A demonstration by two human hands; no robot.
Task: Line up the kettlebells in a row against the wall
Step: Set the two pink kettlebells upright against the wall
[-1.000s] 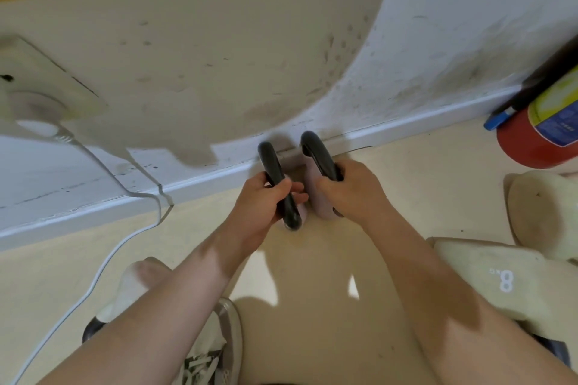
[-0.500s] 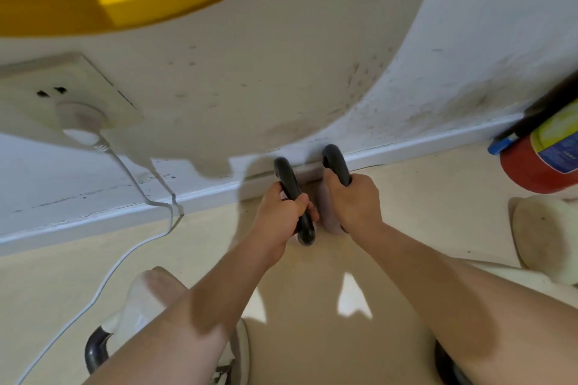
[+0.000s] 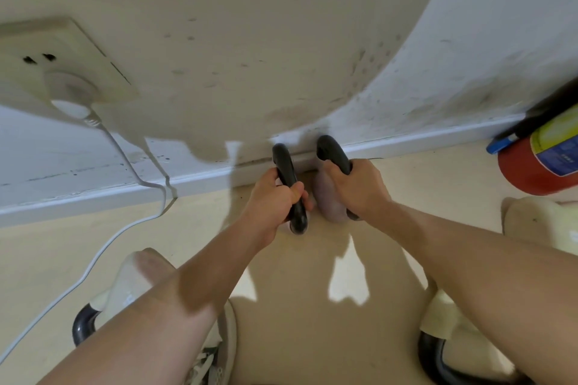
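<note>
Left hand (image 3: pixel 275 197) grip clamped round black handle of left kettlebell (image 3: pixel 289 184); body hidden under hand. Right hand (image 3: pixel 359 189) grip clamped round black handle of right kettlebell (image 3: pixel 328 197), pale pink body visible. Both kettlebells side by side, close together, on floor (image 3: pixel 312 322) at foot of far wall (image 3: pixel 281 56), near skirting. Two cream kettlebells near: one near left (image 3: pixel 125 287), one near right (image 3: pixel 438 319). Fire extinguisher (image 3: pixel 544 159) far right. Socket (image 3: pixel 62 72) with white cable (image 3: pixel 103 244) left.
</note>
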